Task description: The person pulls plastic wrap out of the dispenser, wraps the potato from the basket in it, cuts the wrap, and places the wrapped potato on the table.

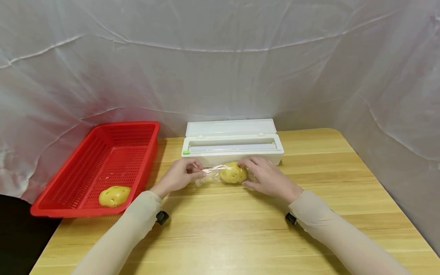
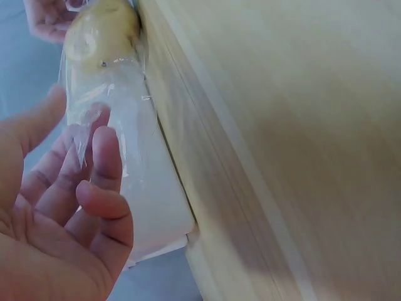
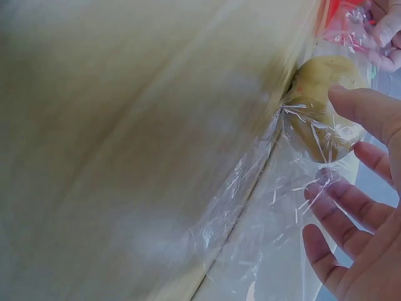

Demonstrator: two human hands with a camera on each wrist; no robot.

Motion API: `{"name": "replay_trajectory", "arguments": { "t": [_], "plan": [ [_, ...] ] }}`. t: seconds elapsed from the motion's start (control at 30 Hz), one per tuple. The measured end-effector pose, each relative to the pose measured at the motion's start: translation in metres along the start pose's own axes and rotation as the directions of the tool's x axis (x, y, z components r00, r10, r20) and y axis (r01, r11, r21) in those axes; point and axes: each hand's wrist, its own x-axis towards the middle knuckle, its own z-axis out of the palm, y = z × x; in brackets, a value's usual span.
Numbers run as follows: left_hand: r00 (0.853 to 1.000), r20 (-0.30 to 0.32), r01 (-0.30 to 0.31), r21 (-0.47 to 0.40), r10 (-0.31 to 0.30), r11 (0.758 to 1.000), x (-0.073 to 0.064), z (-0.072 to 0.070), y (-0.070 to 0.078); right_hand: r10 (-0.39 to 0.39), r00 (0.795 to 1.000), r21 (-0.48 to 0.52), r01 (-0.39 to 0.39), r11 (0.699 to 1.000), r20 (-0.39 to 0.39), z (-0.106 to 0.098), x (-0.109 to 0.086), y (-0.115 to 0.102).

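Note:
A yellow potato (image 1: pixel 233 173) lies under clear plastic wrap (image 1: pixel 210 174) on the table, in front of a white wrap dispenser (image 1: pixel 233 154). My left hand (image 1: pixel 180 175) is at the left end of the wrap. In the left wrist view its thumb stands apart from the loosely bent fingers (image 2: pixel 106 157), and film lies against them. My right hand (image 1: pixel 268 177) is at the potato's right end, thumb and index finger spread beside it. Its other fingers (image 3: pixel 341 210) rest loosely over the loose film (image 3: pixel 250 213) there.
The dispenser's lid (image 1: pixel 231 127) is raised, with a roll of film (image 1: pixel 233 147) inside and a green slider (image 1: pixel 186 152) at its left. To the left stands a red basket (image 1: pixel 146 164) holding another potato (image 1: pixel 114 196). Grey cloth (image 1: pixel 220 76) hangs behind the wooden table (image 1: pixel 223 236).

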Motion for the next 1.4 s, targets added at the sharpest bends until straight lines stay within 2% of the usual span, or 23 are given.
{"name": "replay_trajectory", "arguments": {
  "t": [0.1,0.2,0.3,0.4,0.5,0.57,0.63,0.7,0.73,0.77,0.8,0.83,0.87,0.9,1.0,1.07,1.1,1.2,1.4],
  "plan": [
    [0.998,-0.057,0.011,0.034,-0.009,0.999,-0.002,0.000,0.003,-0.002,1.000,0.008,0.003,1.000,-0.005,0.000,0.000,0.000],
    [0.989,-0.146,0.039,0.117,-0.021,0.992,-0.002,0.002,0.008,-0.002,1.000,0.018,0.002,1.000,-0.007,0.000,0.000,0.000],
    [0.974,-0.225,0.065,0.219,-0.015,0.974,-0.003,0.005,0.013,-0.005,1.000,0.024,0.005,1.000,-0.009,0.001,0.000,-0.001],
    [0.957,-0.289,0.057,0.328,0.043,0.943,-0.007,0.009,0.018,-0.004,1.000,0.028,0.004,1.000,-0.002,0.002,0.001,-0.001],
    [0.926,-0.330,-0.007,0.470,0.183,0.883,-0.013,0.016,0.027,0.005,1.000,0.032,-0.006,0.999,0.012,0.003,0.002,-0.002],
    [0.894,-0.328,-0.072,0.564,0.304,0.822,-0.018,0.023,0.038,0.012,1.000,0.036,-0.012,0.999,0.015,0.003,0.002,-0.003],
    [0.859,-0.287,-0.146,0.655,0.423,0.741,-0.020,0.031,0.050,0.017,1.000,0.038,-0.018,0.999,0.011,0.003,0.002,-0.003],
    [0.834,-0.227,-0.203,0.720,0.502,0.664,-0.022,0.039,0.060,0.017,1.000,0.042,-0.017,0.999,0.006,0.002,0.001,-0.003],
    [0.829,-0.192,-0.229,0.740,0.526,0.632,-0.021,0.043,0.063,0.013,1.000,0.044,-0.014,0.999,0.002,0.002,0.002,-0.003],
    [0.830,-0.161,-0.248,0.752,0.535,0.611,-0.020,0.048,0.064,0.011,1.000,0.047,-0.011,0.999,0.000,0.002,0.002,-0.003],
    [0.835,-0.132,-0.261,0.759,0.534,0.596,-0.018,0.051,0.064,0.009,1.000,0.050,-0.009,0.999,-0.002,0.002,0.002,-0.003],
    [0.845,-0.106,-0.272,0.759,0.524,0.592,-0.015,0.054,0.063,0.009,1.000,0.054,-0.008,0.998,-0.002,0.002,0.002,-0.003],
    [0.860,-0.083,-0.280,0.748,0.504,0.602,-0.011,0.057,0.060,0.009,1.000,0.056,-0.008,0.998,-0.003,0.003,0.001,-0.003],
    [0.875,-0.067,-0.285,0.729,0.480,0.622,-0.008,0.059,0.057,0.011,1.000,0.059,-0.011,0.998,-0.001,0.003,0.001,-0.003],
    [0.915,-0.042,-0.279,0.653,0.401,0.704,0.003,0.061,0.046,0.023,1.000,0.075,-0.024,0.997,0.011,0.004,0.002,-0.001],
    [0.930,-0.034,-0.275,0.599,0.366,0.752,0.010,0.060,0.040,0.031,0.999,0.090,-0.032,0.995,0.017,0.004,0.002,0.000],
    [0.935,-0.032,-0.272,0.575,0.354,0.772,0.012,0.059,0.038,0.036,0.999,0.101,-0.038,0.994,0.022,0.005,0.003,0.000],
    [0.941,-0.023,-0.275,0.529,0.337,0.803,0.017,0.058,0.034,0.048,0.998,0.121,-0.052,0.991,0.035,0.006,0.004,0.002],
    [0.945,-0.008,-0.280,0.490,0.326,0.825,0.019,0.057,0.032,0.063,0.996,0.134,-0.072,0.988,0.070,0.008,0.005,0.005]
  ]
}}
